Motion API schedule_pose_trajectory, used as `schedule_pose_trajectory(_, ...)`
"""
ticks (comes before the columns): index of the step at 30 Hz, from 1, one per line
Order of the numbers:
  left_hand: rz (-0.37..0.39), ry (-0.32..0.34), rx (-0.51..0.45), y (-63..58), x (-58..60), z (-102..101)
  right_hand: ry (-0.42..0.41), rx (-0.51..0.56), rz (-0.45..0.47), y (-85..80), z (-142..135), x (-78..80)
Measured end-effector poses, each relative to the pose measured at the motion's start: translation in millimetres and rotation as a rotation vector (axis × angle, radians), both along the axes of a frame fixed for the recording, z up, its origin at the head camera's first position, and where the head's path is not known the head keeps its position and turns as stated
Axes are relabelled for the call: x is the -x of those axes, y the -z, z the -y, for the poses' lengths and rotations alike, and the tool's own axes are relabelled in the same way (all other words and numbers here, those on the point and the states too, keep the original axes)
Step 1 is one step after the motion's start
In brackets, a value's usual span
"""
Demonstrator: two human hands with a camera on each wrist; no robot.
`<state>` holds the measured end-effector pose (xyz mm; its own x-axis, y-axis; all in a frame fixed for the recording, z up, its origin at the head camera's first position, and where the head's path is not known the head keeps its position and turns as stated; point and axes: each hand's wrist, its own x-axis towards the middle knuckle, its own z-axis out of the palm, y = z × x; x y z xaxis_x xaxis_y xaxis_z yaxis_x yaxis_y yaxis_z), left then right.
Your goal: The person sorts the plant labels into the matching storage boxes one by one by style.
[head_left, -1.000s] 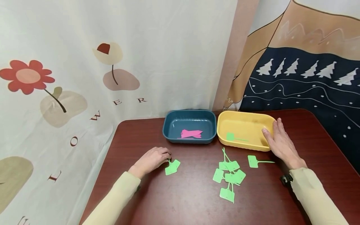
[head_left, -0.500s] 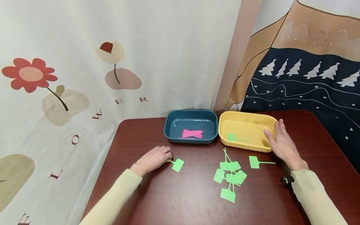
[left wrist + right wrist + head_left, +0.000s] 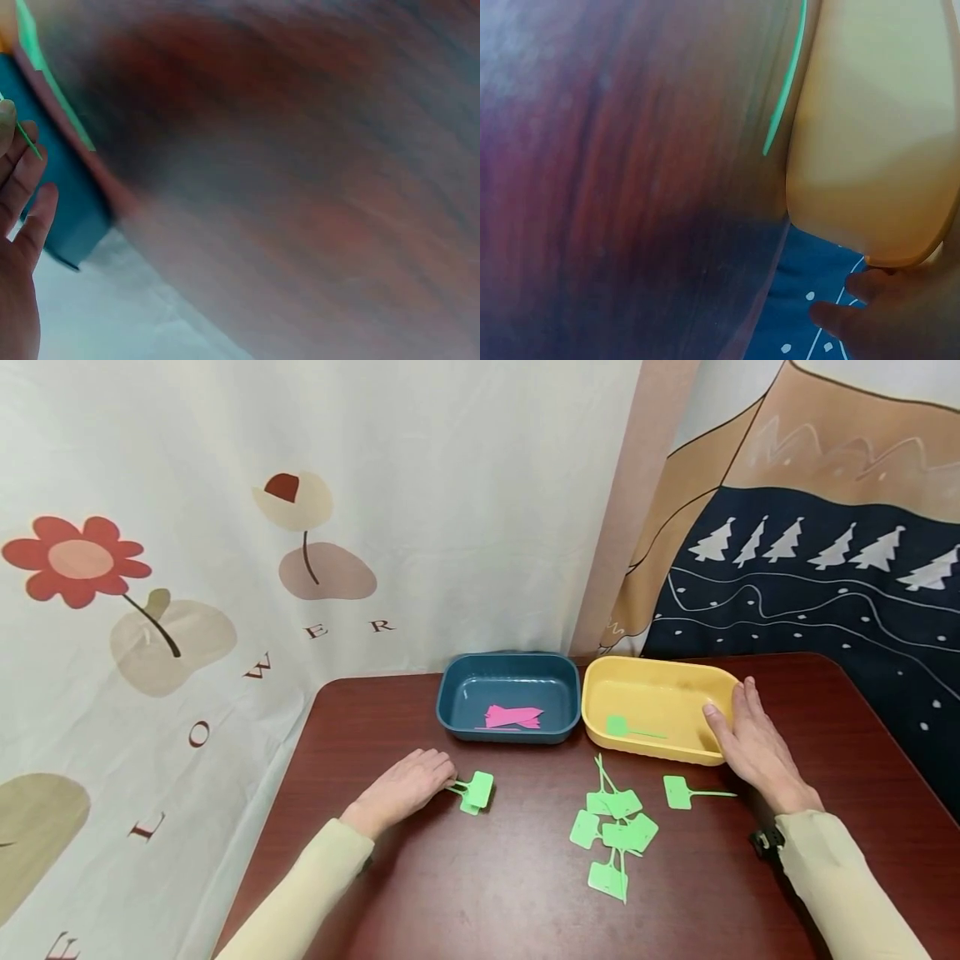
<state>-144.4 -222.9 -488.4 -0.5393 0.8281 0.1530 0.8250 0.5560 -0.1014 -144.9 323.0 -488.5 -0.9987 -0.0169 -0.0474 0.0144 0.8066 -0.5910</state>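
Note:
In the head view my left hand point(image 3: 408, 782) pinches the thin stem of a green T-shaped plant label point(image 3: 480, 788) between thumb and fingers, its flat head raised. A second green plant label lies partly beneath it on the table. The left wrist view shows the pinched stem point(image 3: 30, 140) edge-on. My right hand point(image 3: 759, 752) rests at the right end of the yellow bin point(image 3: 660, 670), fingers straight outside and thumb over the inner side. One green label point(image 3: 617, 726) lies inside that bin.
A dark blue bin point(image 3: 510, 665) holding several pink labels point(image 3: 513, 717) stands left of the yellow one. Several green labels point(image 3: 622, 835) lie heaped on the brown table point(image 3: 517, 902), with a single label point(image 3: 678, 792) right of them. Printed curtains point(image 3: 450, 527) hang behind.
My left hand first had two green labels fanned at its fingertips; now one is lifted over the other, heads pointing right. The right hand stays at the yellow bin.

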Motion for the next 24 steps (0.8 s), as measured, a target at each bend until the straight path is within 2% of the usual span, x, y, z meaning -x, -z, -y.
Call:
schedule_pose_trajectory(5, -0.037, 0.047, -0.078, -14.2, -3.2, -16, -0.001, 0.002, 0.001, -0.3, 0, 0.2)
schedule_pose_trajectory(11, -0.050, 0.100, -0.146, -32.5, -7.1, -46, 0.003, -0.001, -0.003, -1.6, 1, 0.5)
schedule_pose_trajectory(15, -0.058, 0.098, -0.173, -43.2, -6.4, -74, 0.005, -0.002, -0.002, -2.1, 0, 0.0)
schedule_pose_trajectory(24, -0.118, 0.146, -0.365, -62.0, 3.7, -145, 0.017, -0.001, -0.005, 0.6, 3, 0.7)
